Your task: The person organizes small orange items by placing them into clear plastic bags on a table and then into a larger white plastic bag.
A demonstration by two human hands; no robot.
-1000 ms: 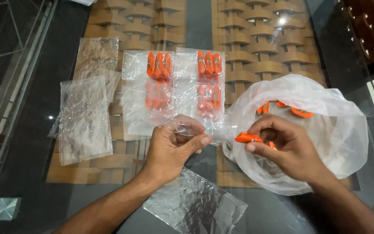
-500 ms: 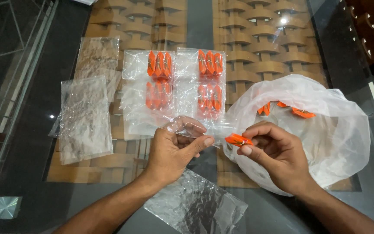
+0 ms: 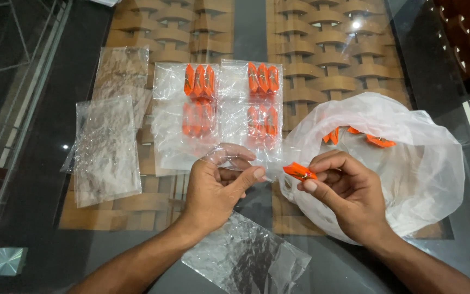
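My left hand (image 3: 218,188) pinches the mouth of a small clear plastic pouch (image 3: 234,158) between thumb and fingers. My right hand (image 3: 344,193) holds an orange wrapped candy (image 3: 299,172) at its fingertips, right beside the pouch opening. Behind the right hand lies a large white plastic bag (image 3: 409,163) with a few more orange candies (image 3: 379,141) inside. Two filled clear pouches (image 3: 197,111) (image 3: 259,106) of orange candies lie flat on the glass table beyond my hands.
Empty clear pouches lie at the left (image 3: 107,147), at the far left (image 3: 123,68) and near my left forearm (image 3: 246,258). The glass tabletop (image 3: 39,228) shows a woven wooden base beneath. A metal frame runs along the left edge.
My right hand has carried the orange candy leftward out of the white bag to the mouth of the pouch. The left hand has stayed in place holding the pouch.
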